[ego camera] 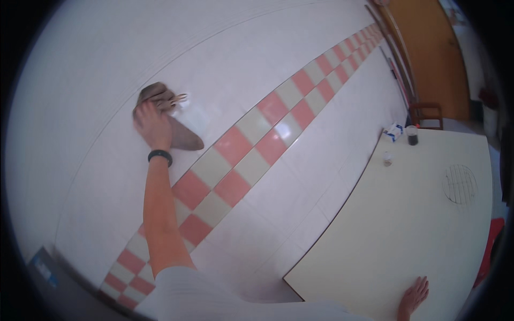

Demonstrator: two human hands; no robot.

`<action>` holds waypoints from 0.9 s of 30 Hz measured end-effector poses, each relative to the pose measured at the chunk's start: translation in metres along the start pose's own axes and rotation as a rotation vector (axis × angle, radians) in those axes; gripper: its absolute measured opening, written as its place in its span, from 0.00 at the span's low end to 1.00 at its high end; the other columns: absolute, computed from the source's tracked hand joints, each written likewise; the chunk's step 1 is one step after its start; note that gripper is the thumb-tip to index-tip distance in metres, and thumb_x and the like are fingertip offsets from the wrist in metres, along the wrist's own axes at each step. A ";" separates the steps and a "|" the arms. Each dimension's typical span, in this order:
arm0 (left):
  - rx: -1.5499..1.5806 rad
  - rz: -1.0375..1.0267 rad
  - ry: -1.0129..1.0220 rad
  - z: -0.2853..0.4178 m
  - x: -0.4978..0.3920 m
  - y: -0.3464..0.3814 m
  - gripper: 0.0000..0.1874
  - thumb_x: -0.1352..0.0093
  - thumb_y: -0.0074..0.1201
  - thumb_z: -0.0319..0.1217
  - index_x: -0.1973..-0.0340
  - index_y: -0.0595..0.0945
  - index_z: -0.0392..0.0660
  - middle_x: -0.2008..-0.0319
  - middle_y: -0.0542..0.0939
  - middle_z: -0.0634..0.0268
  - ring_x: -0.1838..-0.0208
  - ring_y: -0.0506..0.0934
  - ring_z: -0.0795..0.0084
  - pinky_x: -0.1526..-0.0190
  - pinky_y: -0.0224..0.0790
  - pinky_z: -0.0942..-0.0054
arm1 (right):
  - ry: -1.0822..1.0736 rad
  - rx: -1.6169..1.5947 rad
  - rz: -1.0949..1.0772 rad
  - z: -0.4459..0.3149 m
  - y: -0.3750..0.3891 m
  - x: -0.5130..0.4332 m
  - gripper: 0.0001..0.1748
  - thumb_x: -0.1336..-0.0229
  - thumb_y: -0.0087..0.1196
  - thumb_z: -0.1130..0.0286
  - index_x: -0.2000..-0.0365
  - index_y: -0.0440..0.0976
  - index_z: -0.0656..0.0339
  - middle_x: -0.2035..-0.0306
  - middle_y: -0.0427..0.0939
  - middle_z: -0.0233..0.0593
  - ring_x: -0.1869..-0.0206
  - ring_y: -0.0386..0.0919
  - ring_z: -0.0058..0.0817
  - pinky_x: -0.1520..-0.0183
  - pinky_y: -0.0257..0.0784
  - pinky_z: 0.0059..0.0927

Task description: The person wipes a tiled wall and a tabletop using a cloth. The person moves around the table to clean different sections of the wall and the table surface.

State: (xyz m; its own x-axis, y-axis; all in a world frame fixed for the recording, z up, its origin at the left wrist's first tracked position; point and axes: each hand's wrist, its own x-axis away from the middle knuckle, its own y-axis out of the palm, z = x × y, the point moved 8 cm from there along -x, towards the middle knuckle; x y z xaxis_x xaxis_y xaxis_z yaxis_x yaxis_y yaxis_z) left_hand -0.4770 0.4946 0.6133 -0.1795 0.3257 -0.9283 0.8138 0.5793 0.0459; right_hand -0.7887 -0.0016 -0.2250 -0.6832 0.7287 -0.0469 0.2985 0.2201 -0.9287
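Note:
My left hand point(151, 125) is pressed on a crumpled brown cloth point(185, 134), which lies against a white tiled wall point(225, 72). Part of the cloth bunches up above my fingers, and a flap hangs out to the right of the hand. A pale strip, perhaps a tag or frayed edge, sticks out from the bunched part. A band of pink and off-white checkered tiles point(233, 146) runs slantwise close beside the cloth. At the lower right, my right hand point(416, 295) rests on the pale tabletop point(381, 224) with nothing in it.
Along the table's far end are a blue-and-white packet point(393, 132), a glass of dark liquid point(412, 135) and a small clear cup point(387, 159). A round wire rack point(459, 184) lies on the tabletop. Beyond stands a wooden chair point(426, 106); a red seat point(490, 252) shows at the right.

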 end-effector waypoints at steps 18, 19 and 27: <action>0.095 0.016 0.320 0.347 -0.125 0.064 0.25 0.26 0.41 0.48 0.37 0.72 0.54 0.31 0.64 0.74 0.25 0.55 0.69 0.29 0.38 0.42 | -0.040 -0.017 0.084 -0.001 -0.003 -0.001 0.37 0.49 0.50 0.79 0.36 0.60 0.59 0.29 0.56 0.45 0.27 0.52 0.45 0.26 0.45 0.51; 0.103 0.001 0.316 0.364 -0.131 0.070 0.25 0.25 0.40 0.47 0.35 0.69 0.56 0.30 0.63 0.76 0.25 0.54 0.69 0.29 0.38 0.42 | -0.022 -0.026 0.060 0.000 0.000 -0.002 0.37 0.50 0.50 0.79 0.36 0.60 0.59 0.29 0.56 0.46 0.27 0.52 0.45 0.26 0.45 0.51; 0.241 0.094 0.682 0.452 -0.036 0.062 0.20 0.31 0.46 0.39 0.46 0.77 0.45 0.42 0.73 0.64 0.31 0.62 0.64 0.30 0.46 0.46 | -0.034 0.064 0.048 -0.001 -0.005 -0.005 0.33 0.42 0.45 0.70 0.35 0.60 0.55 0.29 0.57 0.44 0.28 0.55 0.43 0.27 0.47 0.51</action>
State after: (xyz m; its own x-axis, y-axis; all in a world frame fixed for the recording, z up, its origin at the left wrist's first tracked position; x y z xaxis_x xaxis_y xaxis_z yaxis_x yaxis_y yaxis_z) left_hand -0.1707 0.1810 0.4825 -0.3433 0.8048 -0.4841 0.9278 0.3708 -0.0415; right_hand -0.7857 -0.0057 -0.2201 -0.6915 0.7149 -0.1031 0.2888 0.1428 -0.9467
